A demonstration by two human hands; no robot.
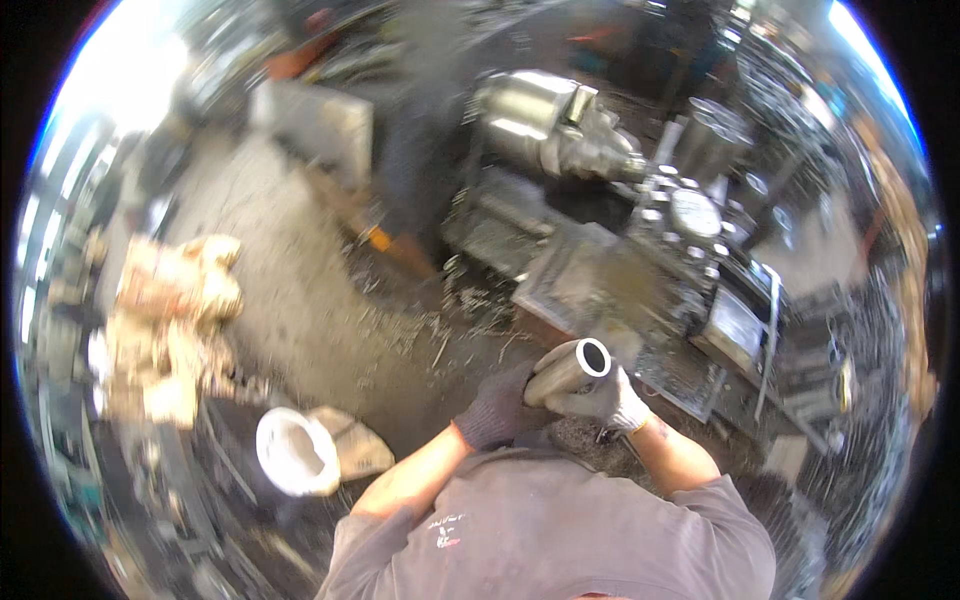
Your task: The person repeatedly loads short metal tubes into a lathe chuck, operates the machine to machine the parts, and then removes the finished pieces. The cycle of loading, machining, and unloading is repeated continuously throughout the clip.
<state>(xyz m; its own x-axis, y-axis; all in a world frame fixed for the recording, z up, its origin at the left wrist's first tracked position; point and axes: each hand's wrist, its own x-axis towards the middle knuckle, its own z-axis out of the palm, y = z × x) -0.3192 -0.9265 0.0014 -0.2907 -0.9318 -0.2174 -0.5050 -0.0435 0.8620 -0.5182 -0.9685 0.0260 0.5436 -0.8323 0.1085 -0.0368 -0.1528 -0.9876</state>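
Observation:
A short, thick-walled metal tube (563, 377) is held close in front of my chest, tilted so that its bright machined end ring and dark bore face up and to the right. My left hand (497, 405), in a dark knit glove, is closed round the tube's left, lower side. From the right, my right hand (607, 400), in a grey and white glove, grips it just below the ring. Beyond the tube stands a lathe, with its chuck (530, 108) and a square tool post (696, 212) on the carriage. Motion blur softens the picture.
Paper sacks (180, 280) sit on the left. A white round container (297, 452) stands near my left elbow. Metal chips (440, 330) litter the floor before the lathe. A long metal handle (768, 340) sticks out at the carriage's right. Cylindrical parts (820, 370) lie on the far right.

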